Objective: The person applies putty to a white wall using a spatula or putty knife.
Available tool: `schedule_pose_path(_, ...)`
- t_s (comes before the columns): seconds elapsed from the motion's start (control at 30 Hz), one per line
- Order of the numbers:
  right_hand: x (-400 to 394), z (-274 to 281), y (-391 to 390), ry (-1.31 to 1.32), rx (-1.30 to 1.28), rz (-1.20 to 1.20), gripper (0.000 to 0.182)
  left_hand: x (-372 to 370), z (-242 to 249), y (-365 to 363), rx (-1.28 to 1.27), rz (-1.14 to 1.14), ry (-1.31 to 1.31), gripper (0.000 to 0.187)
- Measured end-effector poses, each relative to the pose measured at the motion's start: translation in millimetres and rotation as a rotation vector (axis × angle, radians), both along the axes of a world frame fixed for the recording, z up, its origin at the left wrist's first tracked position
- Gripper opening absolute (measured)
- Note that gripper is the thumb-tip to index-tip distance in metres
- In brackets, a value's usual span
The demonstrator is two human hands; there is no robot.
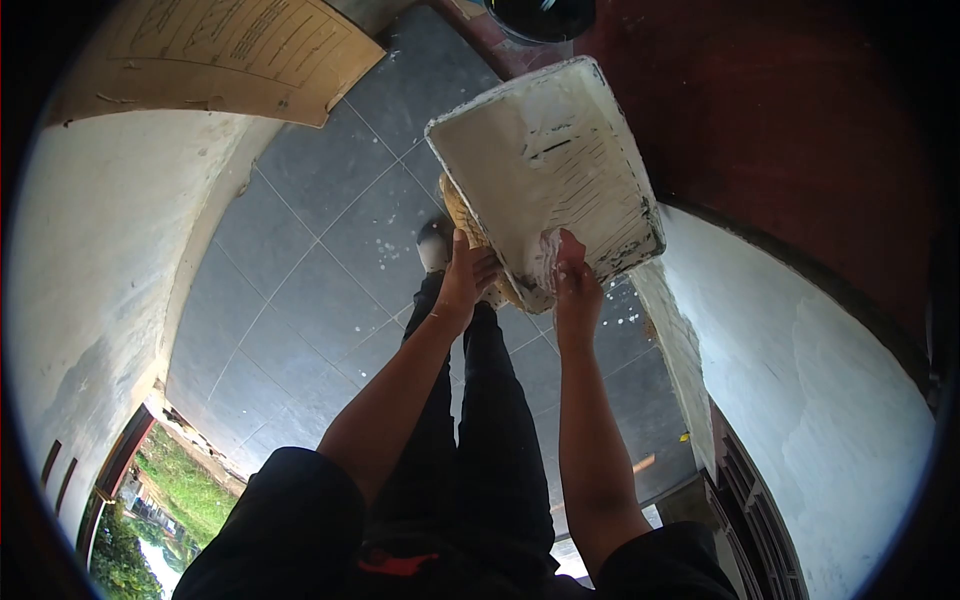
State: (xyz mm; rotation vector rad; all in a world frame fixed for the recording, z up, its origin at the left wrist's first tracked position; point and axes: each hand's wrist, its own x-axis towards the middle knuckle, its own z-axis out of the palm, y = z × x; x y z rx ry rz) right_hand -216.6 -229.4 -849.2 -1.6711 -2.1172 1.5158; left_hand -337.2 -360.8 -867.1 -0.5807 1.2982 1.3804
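A white paint tray (480, 128) with a ridged slope and chipped, stained edges lies tilted in front of me, whitish paint in it. My right hand (578, 292), at the tray's near end, has its fingers closed on a reddish piece (570, 248) with a whitish, wet-looking side. What kind of thing it is, I cannot tell. Beside the tray's left rim is my left hand (462, 285), thumb up and apart from the fingers, which reach toward the rim. Under that rim a yellowish-brown object (457, 205) shows, mostly hidden by the tray.
Grey floor tiles (300, 260) carry white paint spots. A cardboard sheet (230, 55) is at the upper left, near a pale wall (110, 260). A dark red surface (760, 120) and a black rounded object (540, 15) lie beyond the tray. Another whitish wall (800, 330) stands right.
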Motion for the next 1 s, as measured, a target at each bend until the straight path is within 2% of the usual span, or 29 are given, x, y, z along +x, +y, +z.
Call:
schedule_pose_path(0.07,-2.6,9.5,-2.2,0.064,-0.024,-0.057,0.019,0.4,-2.7,-2.2,0.017,-0.01,0.011,0.116)
schedule_pose_path(0.13,-8.2,20.5,-13.6,0.087,0.397,0.333,0.027,1.7,-5.0,-2.0,0.024,0.0,-0.001,0.115)
schedule_pose_path(0.17,-8.6,20.8,-23.3,0.085,0.4,0.333,0.027,2.0,-5.5,-2.1,0.025,0.012,-0.011,0.114)
schedule_pose_path(0.23,-6.0,16.7,-48.8,-0.003,0.59,0.613,0.046,2.7,-6.3,-4.0,0.061,0.03,-0.017,0.114)
schedule_pose_path(0.3,-3.3,10.6,-72.5,-0.061,0.578,0.619,0.05,4.9,-8.8,-5.9,0.095,0.045,-0.022,0.113)
schedule_pose_path(0.37,-3.9,7.0,-84.6,-0.114,0.562,0.625,0.055,4.4,-9.9,-8.3,0.248,0.111,-0.04,0.106)
schedule_pose_path(0.43,-2.6,5.5,-93.3,-0.061,0.457,0.548,0.06,1.8,-8.4,-11.3,0.254,0.114,-0.057,0.107)
schedule_pose_path(0.57,5.8,20.0,-94.5,-0.025,0.431,0.542,0.059,1.3,-3.6,-11.3,0.241,0.132,-0.091,0.109)
schedule_pose_path(0.7,23.4,55.5,-84.9,-0.019,0.331,0.588,0.045,0.7,-4.6,-9.6,0.155,0.094,-0.045,0.111)
schedule_pose_path(0.77,28.8,66.5,-69.2,-0.011,0.292,0.608,0.039,-1.0,-2.2,-8.2,0.112,0.044,-0.058,0.119)
schedule_pose_path(0.83,32.9,70.5,-53.6,-0.07,0.404,0.466,0.029,-1.5,-3.4,-9.5,0.115,0.024,-0.04,0.121)
schedule_pose_path(0.87,31.5,68.0,-45.8,-0.071,0.402,0.468,0.029,-0.6,-3.9,-9.9,0.123,0.002,-0.025,0.122)
schedule_pose_path(0.93,20.0,57.3,-26.1,-0.138,0.406,0.324,0.024,0.9,-4.0,-9.0,0.101,0.003,-0.018,0.123)
schedule_pose_path(1.0,12.3,42.3,-14.5,-0.136,0.375,0.325,0.023,1.0,-4.4,-7.9,0.078,0.001,-0.006,0.124)
